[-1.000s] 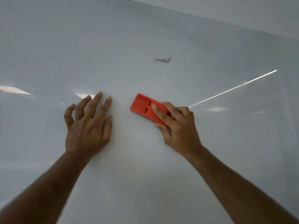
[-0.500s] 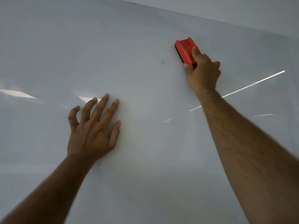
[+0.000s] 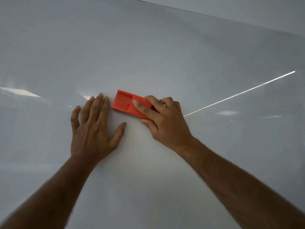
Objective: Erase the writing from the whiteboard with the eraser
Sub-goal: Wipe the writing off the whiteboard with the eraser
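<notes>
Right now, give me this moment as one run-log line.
left hand: flat on whiteboard | right hand: grips red eraser against board | writing: none visible

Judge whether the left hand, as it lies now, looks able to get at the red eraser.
Probably yes: the left hand lies flat on the whiteboard beside the eraser, nothing between them, though the right hand grips its far end.

Right hand (image 3: pixel 166 123) holds red eraser (image 3: pixel 125 103) on whiteboard (image 3: pixel 148 55); left hand (image 3: pixel 94 128) lies flat.
</notes>
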`<state>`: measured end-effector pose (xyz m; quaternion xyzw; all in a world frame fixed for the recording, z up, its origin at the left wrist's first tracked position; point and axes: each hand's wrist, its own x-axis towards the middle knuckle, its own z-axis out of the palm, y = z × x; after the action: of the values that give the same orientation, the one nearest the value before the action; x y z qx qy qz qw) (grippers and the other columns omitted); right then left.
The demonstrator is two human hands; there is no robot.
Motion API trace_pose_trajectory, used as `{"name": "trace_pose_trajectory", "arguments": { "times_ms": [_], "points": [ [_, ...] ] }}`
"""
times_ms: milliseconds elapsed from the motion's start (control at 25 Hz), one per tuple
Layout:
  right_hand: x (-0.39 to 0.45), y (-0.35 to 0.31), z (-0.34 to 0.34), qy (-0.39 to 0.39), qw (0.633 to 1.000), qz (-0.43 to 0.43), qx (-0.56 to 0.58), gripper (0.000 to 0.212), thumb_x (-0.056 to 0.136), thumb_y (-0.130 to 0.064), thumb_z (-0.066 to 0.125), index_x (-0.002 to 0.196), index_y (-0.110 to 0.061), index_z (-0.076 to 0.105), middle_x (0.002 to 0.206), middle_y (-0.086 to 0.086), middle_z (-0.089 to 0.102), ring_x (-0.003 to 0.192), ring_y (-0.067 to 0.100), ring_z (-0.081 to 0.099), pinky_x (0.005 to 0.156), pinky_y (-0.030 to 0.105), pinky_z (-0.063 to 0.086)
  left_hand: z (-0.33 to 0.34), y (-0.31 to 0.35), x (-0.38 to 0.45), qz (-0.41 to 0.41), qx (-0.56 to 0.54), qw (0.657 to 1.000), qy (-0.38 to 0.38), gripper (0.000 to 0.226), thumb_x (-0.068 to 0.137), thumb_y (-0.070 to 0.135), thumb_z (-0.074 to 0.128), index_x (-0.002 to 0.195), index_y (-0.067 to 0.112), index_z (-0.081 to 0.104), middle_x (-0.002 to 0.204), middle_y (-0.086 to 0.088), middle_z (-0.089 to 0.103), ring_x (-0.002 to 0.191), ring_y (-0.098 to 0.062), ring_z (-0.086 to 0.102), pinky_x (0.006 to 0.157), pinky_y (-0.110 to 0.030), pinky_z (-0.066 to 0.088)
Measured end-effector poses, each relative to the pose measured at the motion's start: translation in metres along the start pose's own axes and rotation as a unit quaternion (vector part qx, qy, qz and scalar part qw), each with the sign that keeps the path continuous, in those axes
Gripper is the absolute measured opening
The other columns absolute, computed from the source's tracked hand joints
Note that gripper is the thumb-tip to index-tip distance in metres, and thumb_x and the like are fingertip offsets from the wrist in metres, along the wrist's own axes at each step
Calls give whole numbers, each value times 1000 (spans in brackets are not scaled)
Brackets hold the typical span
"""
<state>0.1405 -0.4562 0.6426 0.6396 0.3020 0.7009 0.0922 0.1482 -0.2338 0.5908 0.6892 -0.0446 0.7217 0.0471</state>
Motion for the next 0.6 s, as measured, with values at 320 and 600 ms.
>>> {"name": "trace_pose_trajectory", "arguments": {
  "times_ms": [320, 600],
  "points": [
    [51, 86, -15, 30, 968, 237, -73, 58, 96, -39, 59, 151, -31, 41, 130, 9, 58, 101, 43, 52, 84, 48, 45, -11, -46, -11, 33, 28, 999, -16, 91, 88, 74, 40, 156, 13, 37, 164, -11, 37, 151, -33, 34, 121, -57, 23],
    [61, 83, -5, 55, 958, 280, -39, 58, 97, -36, 61, 151, -25, 42, 128, 14, 59, 100, 46, 52, 88, 48, 42, -22, -83, -20, 38, 43, 998, -38, 91, 89, 75, 38, 158, 16, 36, 166, -10, 33, 153, -33, 31, 123, -57, 21]
  ]
}}
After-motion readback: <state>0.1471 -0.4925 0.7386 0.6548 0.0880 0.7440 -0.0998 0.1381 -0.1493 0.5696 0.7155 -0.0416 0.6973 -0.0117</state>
